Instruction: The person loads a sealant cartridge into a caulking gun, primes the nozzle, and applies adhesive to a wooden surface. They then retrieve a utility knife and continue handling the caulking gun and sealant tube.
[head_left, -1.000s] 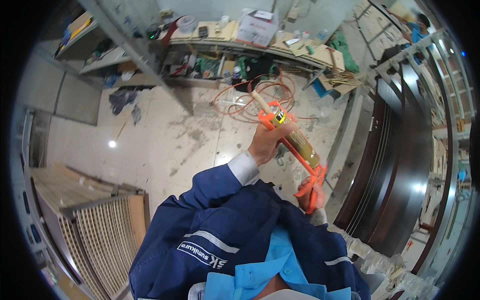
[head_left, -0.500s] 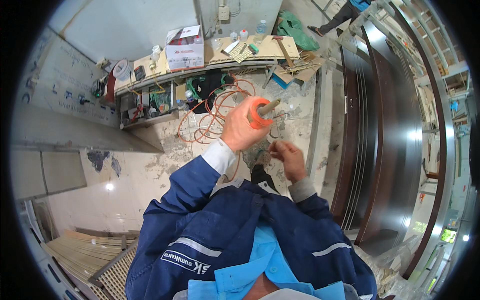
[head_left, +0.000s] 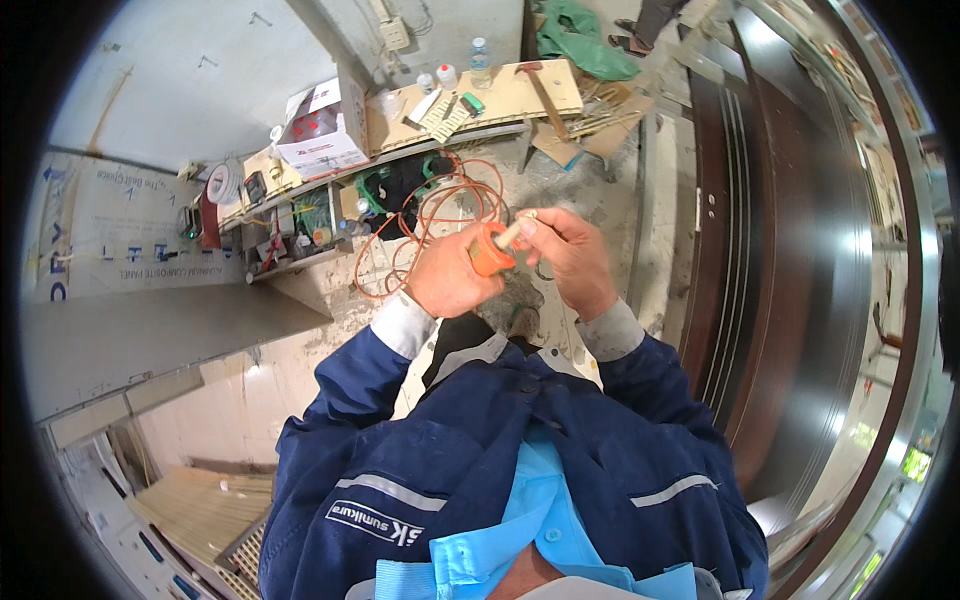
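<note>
My left hand (head_left: pixel 447 276) is wrapped round a tube with an orange collar (head_left: pixel 491 257), which looks like the front end of a sealant gun. The rest of its body is hidden by the hand. Out of the collar sticks a pale tapered nozzle (head_left: pixel 509 236), tilted up and to the right. At the nozzle's tip my right hand (head_left: pixel 577 264) pinches with thumb and fingers. Whether those fingers hold anything besides the tip is too small to tell.
Orange cable or hose (head_left: pixel 450 205) lies coiled on the floor beyond my hands. A low bench (head_left: pixel 400 128) carries an open white box (head_left: pixel 325 150), bottles and a hammer (head_left: pixel 545 100). Dark brown panels (head_left: pixel 800 300) stand along the right. A green bag (head_left: pixel 580 40) lies at the back.
My right hand has come up to the nozzle tip and closed on it. The left hand has moved slightly left and down with the tube. The whole view has turned a little.
</note>
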